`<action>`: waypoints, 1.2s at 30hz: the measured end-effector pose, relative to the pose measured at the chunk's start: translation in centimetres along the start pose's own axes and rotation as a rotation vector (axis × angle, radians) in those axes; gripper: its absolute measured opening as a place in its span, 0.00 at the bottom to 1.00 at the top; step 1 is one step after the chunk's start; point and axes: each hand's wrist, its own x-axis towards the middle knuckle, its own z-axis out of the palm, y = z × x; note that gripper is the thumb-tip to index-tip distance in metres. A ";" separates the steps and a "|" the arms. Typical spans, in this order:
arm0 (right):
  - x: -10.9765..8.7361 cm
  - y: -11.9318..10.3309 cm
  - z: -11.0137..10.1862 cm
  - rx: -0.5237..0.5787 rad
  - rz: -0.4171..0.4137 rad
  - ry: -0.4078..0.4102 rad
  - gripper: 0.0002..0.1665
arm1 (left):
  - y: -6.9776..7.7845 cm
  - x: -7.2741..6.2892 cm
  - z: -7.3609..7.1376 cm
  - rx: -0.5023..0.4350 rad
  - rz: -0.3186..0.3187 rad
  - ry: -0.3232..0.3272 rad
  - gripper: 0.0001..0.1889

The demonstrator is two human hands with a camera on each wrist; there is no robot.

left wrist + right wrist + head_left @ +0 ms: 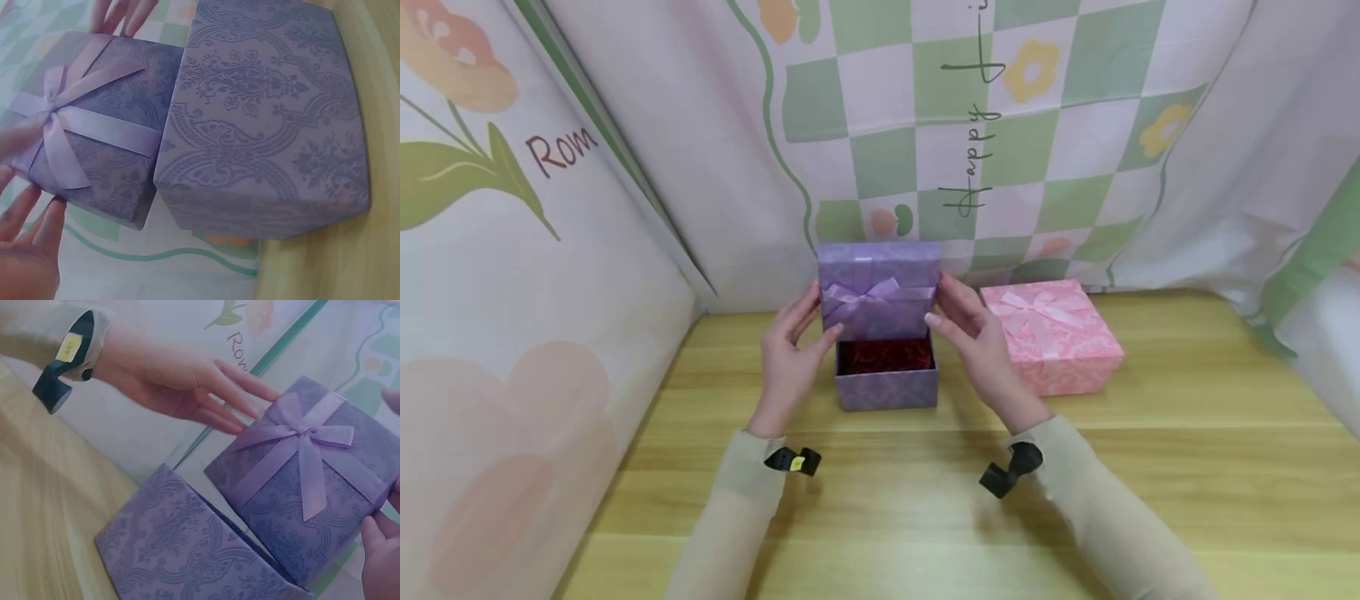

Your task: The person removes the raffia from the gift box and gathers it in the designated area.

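Note:
A purple gift box lid (880,292) with a lilac ribbon bow stands tilted up at the back of its purple box base (887,391). Dark red shredded filler (883,357) shows inside the base, which sits on the table. My left hand (790,354) holds the lid's left side, fingers along the edge and thumb toward the front. On the opposite side my right hand (973,342) holds the lid, with its fingers behind the edge and the thumb in front. In the right wrist view the lid (312,469) leans back from the base (187,550).
A pink gift box (1052,337) with a pink bow stands closed just right of my right hand. Behind the boxes hangs a green-and-white checked curtain (880,167). A printed white cloth (550,292) borders the wooden table (880,517) on the left.

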 end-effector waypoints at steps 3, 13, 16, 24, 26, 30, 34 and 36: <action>0.1 -0.1 0.1 0.069 -0.051 0.026 0.31 | -0.7 -0.3 -0.2 -0.200 -0.070 0.015 0.27; 0.4 0.2 0.8 -0.019 -0.096 0.205 0.20 | -0.9 -0.7 1.0 -0.221 -0.078 0.148 0.22; 0.3 0.2 0.9 -0.076 -0.073 0.220 0.21 | -0.8 -0.7 1.5 -0.271 -0.097 0.171 0.21; 0.3 0.3 0.9 -0.166 -0.072 0.234 0.21 | -0.4 -0.9 2.1 -0.166 -0.090 0.236 0.18; 0.2 0.2 1.0 -0.172 -0.067 0.244 0.21 | -0.2 -0.9 2.2 -0.181 -0.086 0.242 0.20; 0.0 0.0 1.2 -0.154 -0.041 0.250 0.21 | 0.0 -0.9 2.3 -0.219 -0.099 0.237 0.22; -0.3 -0.2 1.3 -0.119 -0.019 0.237 0.23 | 0.1 -0.9 2.0 -0.156 -0.117 0.214 0.21; -0.4 -0.1 1.3 -0.112 -0.018 0.232 0.22 | 0.4 -0.9 1.9 -0.114 -0.115 0.200 0.21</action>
